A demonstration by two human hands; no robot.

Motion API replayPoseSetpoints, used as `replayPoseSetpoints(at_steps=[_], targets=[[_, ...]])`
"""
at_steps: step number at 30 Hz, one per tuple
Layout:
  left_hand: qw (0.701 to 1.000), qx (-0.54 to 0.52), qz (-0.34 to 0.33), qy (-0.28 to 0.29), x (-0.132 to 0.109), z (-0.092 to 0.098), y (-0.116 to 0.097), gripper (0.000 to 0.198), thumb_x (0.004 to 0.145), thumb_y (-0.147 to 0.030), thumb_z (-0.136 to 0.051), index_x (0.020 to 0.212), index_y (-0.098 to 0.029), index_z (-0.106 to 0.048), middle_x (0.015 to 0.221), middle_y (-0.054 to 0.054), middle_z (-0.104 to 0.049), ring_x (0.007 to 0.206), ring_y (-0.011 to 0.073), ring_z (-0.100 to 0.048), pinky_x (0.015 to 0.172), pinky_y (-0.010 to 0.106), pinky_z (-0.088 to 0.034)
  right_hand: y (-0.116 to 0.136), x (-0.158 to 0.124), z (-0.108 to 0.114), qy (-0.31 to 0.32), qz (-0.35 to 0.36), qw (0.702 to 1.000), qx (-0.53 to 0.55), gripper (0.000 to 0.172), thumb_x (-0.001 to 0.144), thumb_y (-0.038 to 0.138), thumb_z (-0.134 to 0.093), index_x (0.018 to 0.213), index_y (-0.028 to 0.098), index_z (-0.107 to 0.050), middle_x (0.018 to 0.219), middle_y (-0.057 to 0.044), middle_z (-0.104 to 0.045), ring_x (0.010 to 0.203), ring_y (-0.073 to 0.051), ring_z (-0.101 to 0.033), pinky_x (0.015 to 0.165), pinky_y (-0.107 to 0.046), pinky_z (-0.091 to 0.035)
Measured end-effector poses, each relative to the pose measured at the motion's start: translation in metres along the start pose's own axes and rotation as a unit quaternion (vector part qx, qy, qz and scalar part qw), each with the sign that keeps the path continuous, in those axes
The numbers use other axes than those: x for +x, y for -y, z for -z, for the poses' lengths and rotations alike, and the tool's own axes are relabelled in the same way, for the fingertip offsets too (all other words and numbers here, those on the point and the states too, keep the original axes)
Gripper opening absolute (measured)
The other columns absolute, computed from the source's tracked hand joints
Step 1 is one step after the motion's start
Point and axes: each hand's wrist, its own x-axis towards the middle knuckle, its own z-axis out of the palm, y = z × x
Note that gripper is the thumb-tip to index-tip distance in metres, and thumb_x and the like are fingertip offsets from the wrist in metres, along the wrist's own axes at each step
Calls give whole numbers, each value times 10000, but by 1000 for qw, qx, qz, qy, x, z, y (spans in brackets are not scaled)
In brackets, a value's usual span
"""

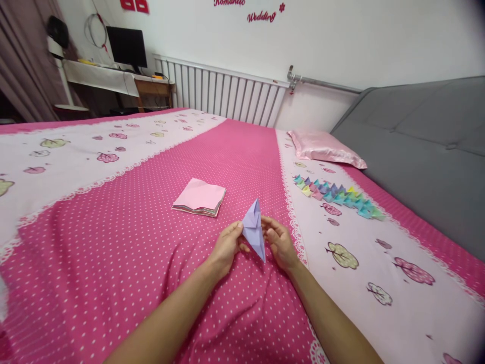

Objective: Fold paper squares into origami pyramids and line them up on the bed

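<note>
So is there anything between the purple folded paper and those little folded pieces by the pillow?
Only your right hand, beside the purple folded paper that your left hand pinches. Past the right hand, just bedspread shows up to the folded pieces.

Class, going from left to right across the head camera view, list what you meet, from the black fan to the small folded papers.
Black fan → monitor → stack of paper → left hand → purple folded paper → right hand → small folded papers.
</note>
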Motion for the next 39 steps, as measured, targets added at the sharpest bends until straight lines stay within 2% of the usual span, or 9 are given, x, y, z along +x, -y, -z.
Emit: replayPoseSetpoints(at_steps=[3,7,12,22,28,32,35,37,39], targets=[[1000,-25,8,-3,2,1,0,267,748,-384,-579,825,-128,-588,677,20,-592,542,94,-535,458,181,-410,-1,-1,0,10,5,1000,2,513,664,511,-665,1082,223,-590,940,-69,-648,762,-186,-607,630,-282,-473],[1000,-19,6,-3,2,1,1,279,752,-395,-574,822,-125,-583,674,21,-592,537,92,-531,456,179,-409,0,-2,0,25,11,999,23,441,702,436,-665,1081,223,-591,980,-72,-646,862,-203,-609,705,-299,-483],[1000,6,-8,6,0,-1,3,306,744,-435,-578,784,-133,-570,646,7,-571,518,84,-510,459,180,-404,3,0,-3,15,7,1000,26,338,752,370,-633,1056,225,-600,989,-63,-655,889,-197,-614,756,-301,-479],[1000,25,-18,5,-1,0,4,309,754,-451,-558,773,-143,-544,644,-8,-535,516,80,-493,465,181,-410,6,-1,-6,-6,-3,1000,16,297,736,334,-637,1010,224,-604,999,-53,-659,914,-202,-612,805,-316,-477],[990,123,-66,-7,-3,-3,6,350,773,-501,-508,728,-154,-522,600,-32,-486,473,79,-457,454,196,-388,8,0,-10,-9,9,999,-34,354,664,281,-671,1005,206,-611,963,-61,-670,860,-207,-617,724,-309,-502],[960,251,-125,-11,-4,-2,8,325,819,-441,-462,687,-155,-542,601,-21,-492,536,100,-438,507,213,-355,6,1,-10,-34,-7,996,-85,446,575,179,-721,1008,209,-617,914,-39,-679,756,-170,-620,647,-265,-499],[937,311,-154,-39,-5,-1,8,257,830,-369,-464,826,-154,-605,741,30,-589,666,142,-507,619,247,-390,6,1,-11,-33,-7,995,-99,410,580,147,-702,981,198,-632,881,-36,-684,727,-162,-624,647,-264,-501],[935,304,-163,-85,-6,-1,7,265,803,-331,-514,990,-163,-596,901,70,-620,767,171,-550,711,283,-414,5,1,-12,-33,-1,993,-109,340,609,151,-674,945,193,-647,868,-38,-689,725,-167,-632,658,-276,-508],[929,301,-182,-113,-7,-2,6,312,773,-307,-555,1054,-176,-588,1010,94,-616,862,201,-564,805,324,-413,4,0,-12,-39,8,991,-125,284,633,157,-645,915,193,-660,874,-40,-694,743,-174,-639,680,-289,-512]])
